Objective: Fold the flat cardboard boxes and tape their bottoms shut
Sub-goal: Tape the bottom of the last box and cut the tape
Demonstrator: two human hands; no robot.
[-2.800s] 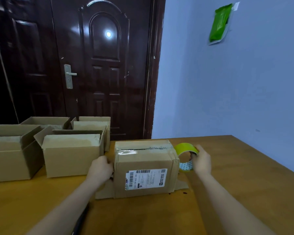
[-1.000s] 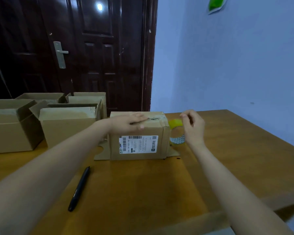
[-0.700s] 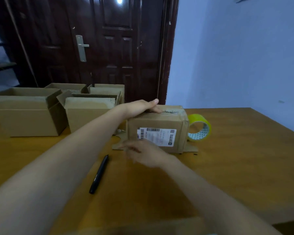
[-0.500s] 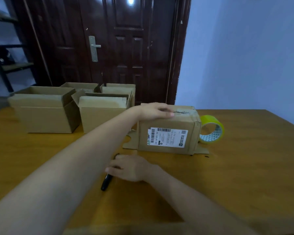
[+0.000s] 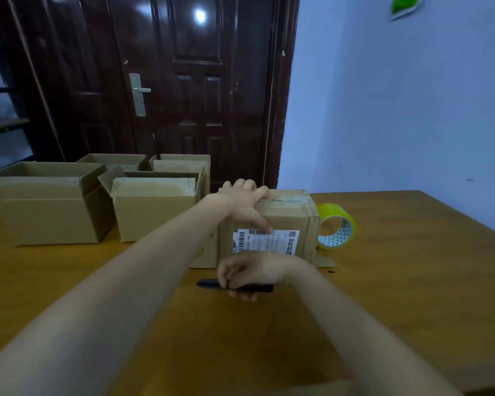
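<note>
Below, right hand [image 5: 250, 274] pinches pen [image 5: 209, 283] (box label [image 5: 266, 242] unreadable).

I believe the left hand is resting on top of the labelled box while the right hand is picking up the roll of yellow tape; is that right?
Not quite. In the head view the right hand holds the black pen in front of the labelled box, not the roll of yellow tape, which stands untouched to the right of the box. The left hand does rest on top of the box.
</note>
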